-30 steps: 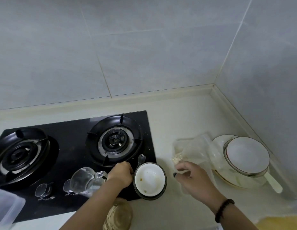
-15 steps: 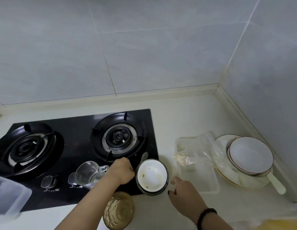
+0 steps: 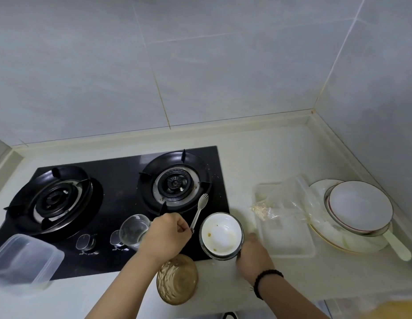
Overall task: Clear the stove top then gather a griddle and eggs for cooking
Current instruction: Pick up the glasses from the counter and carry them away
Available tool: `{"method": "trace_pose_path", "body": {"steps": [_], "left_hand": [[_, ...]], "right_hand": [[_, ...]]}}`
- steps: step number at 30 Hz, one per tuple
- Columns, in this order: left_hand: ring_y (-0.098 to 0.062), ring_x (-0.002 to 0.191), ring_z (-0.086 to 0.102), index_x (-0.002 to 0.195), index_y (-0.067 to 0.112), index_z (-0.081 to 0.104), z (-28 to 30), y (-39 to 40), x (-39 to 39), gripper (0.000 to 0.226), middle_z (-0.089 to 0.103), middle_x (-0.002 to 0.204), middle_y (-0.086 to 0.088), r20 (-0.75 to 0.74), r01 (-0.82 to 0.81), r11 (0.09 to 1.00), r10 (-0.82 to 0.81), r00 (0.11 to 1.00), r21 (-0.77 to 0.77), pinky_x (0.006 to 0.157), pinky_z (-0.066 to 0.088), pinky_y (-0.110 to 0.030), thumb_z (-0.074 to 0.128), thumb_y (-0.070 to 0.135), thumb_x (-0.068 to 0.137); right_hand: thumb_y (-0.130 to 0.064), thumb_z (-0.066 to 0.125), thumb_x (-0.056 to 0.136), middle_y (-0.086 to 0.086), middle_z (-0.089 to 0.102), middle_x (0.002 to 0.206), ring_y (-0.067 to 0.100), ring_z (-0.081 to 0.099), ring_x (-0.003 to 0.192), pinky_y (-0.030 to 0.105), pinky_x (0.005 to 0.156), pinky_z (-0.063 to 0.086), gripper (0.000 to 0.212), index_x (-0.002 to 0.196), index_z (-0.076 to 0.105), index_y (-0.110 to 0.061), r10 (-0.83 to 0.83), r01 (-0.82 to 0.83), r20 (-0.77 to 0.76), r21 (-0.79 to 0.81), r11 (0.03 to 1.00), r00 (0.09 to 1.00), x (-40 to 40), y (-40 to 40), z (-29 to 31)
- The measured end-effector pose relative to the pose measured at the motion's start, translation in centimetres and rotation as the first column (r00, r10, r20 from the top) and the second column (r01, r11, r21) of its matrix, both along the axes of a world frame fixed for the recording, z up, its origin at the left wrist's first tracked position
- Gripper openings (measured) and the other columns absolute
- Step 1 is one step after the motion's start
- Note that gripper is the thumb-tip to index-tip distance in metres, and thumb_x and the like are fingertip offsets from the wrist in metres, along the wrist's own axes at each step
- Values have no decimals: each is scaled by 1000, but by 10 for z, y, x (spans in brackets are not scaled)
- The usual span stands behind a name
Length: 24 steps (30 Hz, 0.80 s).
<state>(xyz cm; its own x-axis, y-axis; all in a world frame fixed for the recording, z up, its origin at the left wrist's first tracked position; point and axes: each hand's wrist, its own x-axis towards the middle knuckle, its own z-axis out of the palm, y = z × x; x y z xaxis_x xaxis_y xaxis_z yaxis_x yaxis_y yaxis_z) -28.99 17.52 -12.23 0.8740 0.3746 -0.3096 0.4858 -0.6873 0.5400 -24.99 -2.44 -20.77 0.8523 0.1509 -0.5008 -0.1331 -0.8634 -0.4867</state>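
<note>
Hands: left hand (image 3: 164, 236) pinches spork (image 3: 198, 211); right hand (image 3: 253, 253) grips bowl (image 3: 221, 236), fingertips hidden.

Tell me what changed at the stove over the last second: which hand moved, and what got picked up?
The right hand left the plastic bag and came down-left to grip the side of the white bowl. The left hand now pinches the metal spork, lifting it clear of the bowl's rim. The glass cup, amber glass bowl, stacked plates and clear tub stayed put.
</note>
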Motion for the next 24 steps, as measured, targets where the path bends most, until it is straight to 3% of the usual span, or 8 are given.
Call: {"method": "trace_pose_path", "body": {"steps": [3,8,13,15,17,20,24], "left_hand": [[-4,69,65,73,25,65,7,1,-4,8,69,69,7,31,-14,1000,14,999,-9,70,57,-29,70,25,80],[-4,67,64,74,26,66,12,1,-9,8,68,67,9,44,-25,999,26,999,-22,69,57,-31,71,28,80],[-4,66,66,74,25,67,15,-1,-10,8,70,67,7,42,-19,999,21,999,-51,66,55,-24,72,25,80],[-4,66,65,74,24,67,16,-2,-10,8,70,67,7,43,-21,998,24,999,-58,65,55,-23,72,25,80],[-5,66,65,75,24,68,18,-3,-10,7,70,68,7,40,-25,997,28,999,-66,65,54,-22,72,24,80],[-7,66,66,76,22,68,20,-3,-11,6,70,68,6,31,-25,997,28,999,-73,63,52,-20,72,23,81],[-9,65,66,76,21,68,22,-2,-14,7,71,67,4,36,-50,994,54,998,-100,63,53,-23,72,23,81]], "right_hand": [[-2,45,87,-5,47,76,18,51,72,25,62,41,27,114,42,-5,30,-28,45,-53,998,999,-1,-1,0],[-2,47,85,-6,48,71,19,55,68,26,58,41,30,113,35,-6,-30,33,88,-40,999,996,-6,-1,-4],[-9,47,91,3,64,96,19,65,88,23,63,42,24,114,41,-5,-9,16,39,-172,985,999,0,-4,-5],[-9,46,92,-3,55,80,17,60,82,21,63,39,16,108,47,-7,8,-4,23,-191,982,1000,2,-6,-7],[-10,46,93,-7,40,68,16,52,75,21,63,38,3,91,46,-11,31,-25,29,-206,978,999,2,-8,-6],[-10,45,93,-7,36,66,15,49,75,20,64,38,31,66,31,-18,28,-21,33,-205,979,999,1,-9,-6],[-8,43,93,-4,35,70,16,46,78,20,68,39,36,63,27,-19,69,-59,32,-234,970,997,3,-10,0]]}}
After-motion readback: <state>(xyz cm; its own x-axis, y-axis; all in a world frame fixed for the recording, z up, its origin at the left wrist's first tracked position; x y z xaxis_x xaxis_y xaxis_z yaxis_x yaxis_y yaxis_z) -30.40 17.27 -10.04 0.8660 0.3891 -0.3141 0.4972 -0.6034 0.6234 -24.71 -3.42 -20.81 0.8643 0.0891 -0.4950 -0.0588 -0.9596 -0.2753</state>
